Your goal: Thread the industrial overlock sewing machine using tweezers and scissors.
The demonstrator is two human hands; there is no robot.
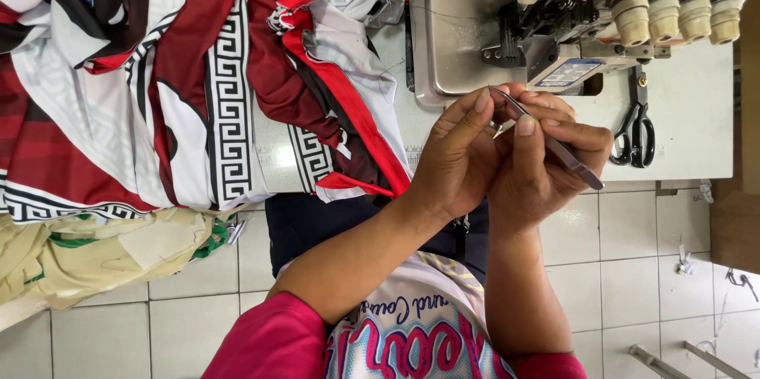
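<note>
Fingers (524, 124) of both hands pinch metal tweezers (554, 145) at frame centre; right hand (546, 169) grips the shaft, left hand (455, 161) touches the tip. Sewing machine (602, 15) and scissors (633, 130) sit above on the worktop (689, 110); patterned fabric (198, 78) fills upper left.

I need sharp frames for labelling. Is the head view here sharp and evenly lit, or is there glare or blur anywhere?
Head view: evenly lit, soft shadows; both hands, left hand and right hand, are sharp, as are the tweezers. Mild glare on the white table and the sewing machine plate; the patterned fabric is crisp; no obvious motion blur.
</note>
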